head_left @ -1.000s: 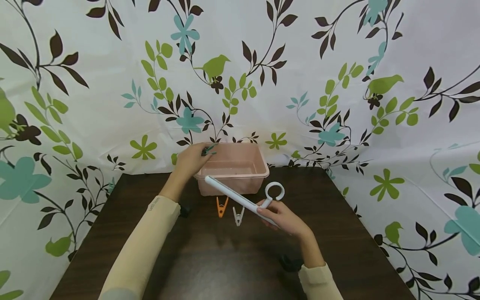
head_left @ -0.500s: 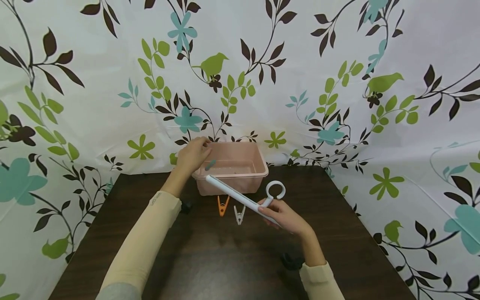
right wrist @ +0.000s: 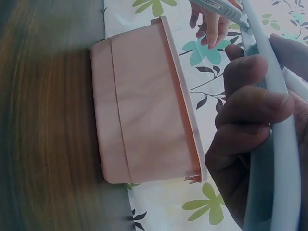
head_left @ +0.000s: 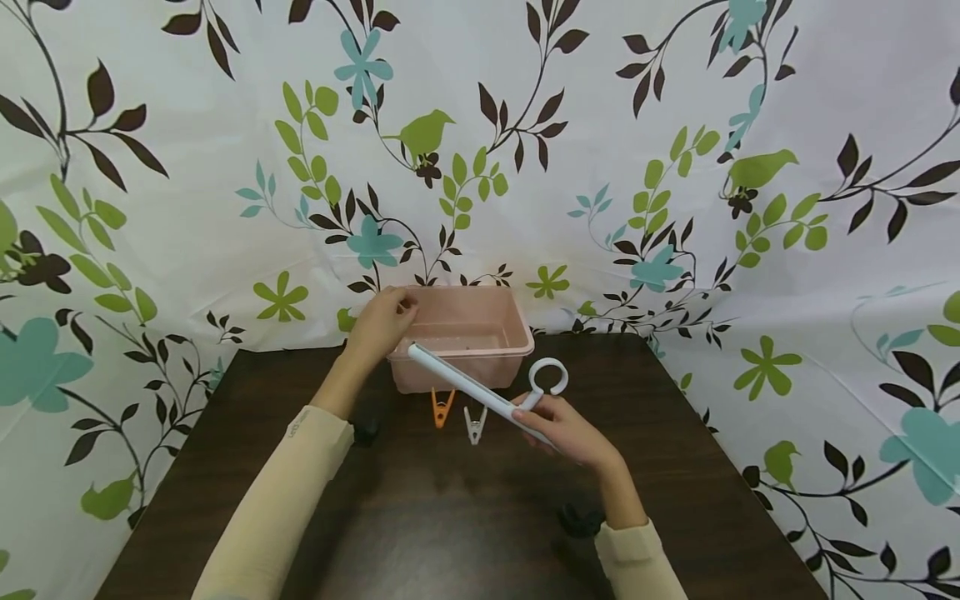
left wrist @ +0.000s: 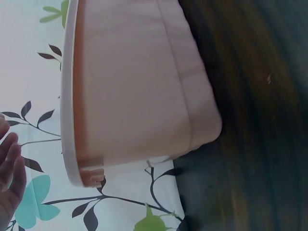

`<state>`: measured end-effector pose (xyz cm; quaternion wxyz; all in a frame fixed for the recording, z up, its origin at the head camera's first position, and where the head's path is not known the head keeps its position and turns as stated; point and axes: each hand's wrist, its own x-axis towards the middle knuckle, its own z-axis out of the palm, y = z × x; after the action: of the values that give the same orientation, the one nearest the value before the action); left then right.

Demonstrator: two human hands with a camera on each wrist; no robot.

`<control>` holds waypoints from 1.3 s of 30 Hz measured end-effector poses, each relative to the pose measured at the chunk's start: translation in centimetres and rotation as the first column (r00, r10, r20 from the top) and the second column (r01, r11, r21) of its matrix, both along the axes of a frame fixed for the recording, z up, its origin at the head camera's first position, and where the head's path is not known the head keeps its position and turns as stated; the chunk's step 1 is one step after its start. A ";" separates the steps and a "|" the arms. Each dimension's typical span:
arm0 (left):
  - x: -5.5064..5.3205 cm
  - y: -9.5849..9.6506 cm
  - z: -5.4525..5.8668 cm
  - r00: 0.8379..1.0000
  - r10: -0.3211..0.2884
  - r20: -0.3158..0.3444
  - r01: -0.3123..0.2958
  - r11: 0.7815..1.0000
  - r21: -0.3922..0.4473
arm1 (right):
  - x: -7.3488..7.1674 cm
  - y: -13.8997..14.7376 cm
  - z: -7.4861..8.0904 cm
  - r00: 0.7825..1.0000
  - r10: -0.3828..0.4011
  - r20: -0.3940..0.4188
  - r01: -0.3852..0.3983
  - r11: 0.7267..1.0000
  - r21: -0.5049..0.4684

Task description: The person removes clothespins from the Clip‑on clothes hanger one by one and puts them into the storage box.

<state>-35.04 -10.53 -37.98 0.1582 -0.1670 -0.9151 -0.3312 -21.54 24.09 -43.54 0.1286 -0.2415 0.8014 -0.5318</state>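
My right hand (head_left: 566, 429) grips a white hanger (head_left: 465, 385) by one end of its bar, with the bar pointing up and left. An open ring hook (head_left: 548, 377) rises from the bar above the fingers. An orange clip (head_left: 442, 408) and a white clip (head_left: 475, 426) show just below the bar. My left hand (head_left: 382, 321) is over the left rim of a pink tub (head_left: 495, 354), fingers loosely bent with nothing between them. In the left wrist view, several fingers of the left hand (left wrist: 10, 175) are relaxed beside the tub (left wrist: 130, 91).
The tub stands at the back of a dark wooden table (head_left: 420, 517), against a white curtain (head_left: 510, 225) printed with leaves and birds. Small dark objects sit below each wrist, one under the left (head_left: 365, 429) and one under the right (head_left: 580, 521).
A green clip pinched by the left hand was let go and dropped into the tub, where it is now out of sight. The right hand keeps holding the hanger in nearly the same place.
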 end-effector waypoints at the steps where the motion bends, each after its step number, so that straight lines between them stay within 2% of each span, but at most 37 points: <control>1: 0.3 0.0 -0.2 1.000 -0.020 0.006 0.020 1.000 0.019 | -0.1 -0.1 0.1 1.000 -0.003 -0.006 0.003 1.000 -0.001; 6: 1.6 0.1 -1.3 0.992 -0.104 0.066 0.097 0.990 0.107 | -0.5 -0.3 0.7 0.999 -0.021 -0.049 0.020 0.999 -0.025; 9: 2.3 0.2 -2.1 0.980 -0.161 0.116 0.137 0.972 0.190 | -0.7 -0.5 1.1 0.998 -0.022 -0.066 0.020 0.999 -0.037; 12: 3.2 0.2 -2.7 0.964 -0.224 0.142 0.178 0.944 0.278 | -0.9 -0.8 1.3 0.997 -0.006 -0.079 0.004 0.999 -0.034; 14: 4.1 0.2 -3.1 0.954 -0.250 0.164 0.185 0.925 0.333 | -0.9 -1.0 1.4 0.996 0.007 -0.085 -0.010 0.999 -0.031; 16: 5.1 0.2 -3.7 0.940 -0.284 0.188 0.192 0.898 0.395 | -0.9 -1.2 1.5 0.996 0.018 -0.090 -0.021 0.999 -0.030; 18: 6.1 0.1 -4.2 0.920 -0.323 0.222 0.190 0.863 0.468 | -1.0 -1.4 1.5 0.996 0.023 -0.090 -0.026 0.999 -0.033; 20: 6.8 0.1 -4.9 0.894 -0.376 0.246 0.196 0.819 0.539 | -1.0 -1.5 1.5 0.996 0.028 -0.088 -0.031 0.999 -0.035; 22: 7.4 0.1 -5.4 0.857 -0.440 0.266 0.210 0.772 0.601 | -1.1 -1.7 1.4 0.996 0.029 -0.087 -0.032 0.999 -0.036; 24: 8.0 0.1 -5.9 0.801 -0.531 0.277 0.246 0.713 0.656 | -1.2 -1.9 1.4 0.996 0.028 -0.088 -0.031 0.999 -0.034; 28: 9.1 0.1 -6.5 0.673 -0.690 0.266 0.346 0.612 0.711 | -1.2 -2.3 1.3 0.996 0.025 -0.083 -0.028 0.999 -0.040; 29: 9.3 0.1 -6.6 0.650 -0.713 0.261 0.362 0.593 0.719 | -1.2 -2.5 1.3 0.996 0.026 -0.083 -0.030 0.999 -0.042; 30: 9.5 0.2 -6.6 0.642 -0.724 0.252 0.374 0.582 0.722 | -1.2 -2.6 1.3 0.996 0.028 -0.082 -0.031 0.999 -0.044; 31: 9.8 0.2 -6.5 0.642 -0.726 0.245 0.380 0.579 0.721 | -1.2 -2.7 1.2 0.996 0.029 -0.082 -0.033 0.998 -0.047; 33: 10.1 0.3 -6.4 0.660 -0.713 0.237 0.377 0.587 0.717 | -1.2 -2.9 1.2 0.996 0.028 -0.083 -0.033 0.998 -0.051; 36: 10.5 0.3 -6.3 0.715 -0.664 0.220 0.374 0.629 0.682 | -1.2 -3.1 1.1 0.996 0.027 -0.080 -0.032 0.998 -0.056; 39: 10.6 0.2 -6.3 0.756 -0.622 0.204 0.378 0.669 0.640 | -1.3 -2.9 1.0 0.997 0.026 -0.077 -0.031 0.998 -0.060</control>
<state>-24.49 -10.32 -44.25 -0.0930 -0.2903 -0.7025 -0.6431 -22.87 21.17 -42.54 0.0980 -0.2771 0.7855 -0.5446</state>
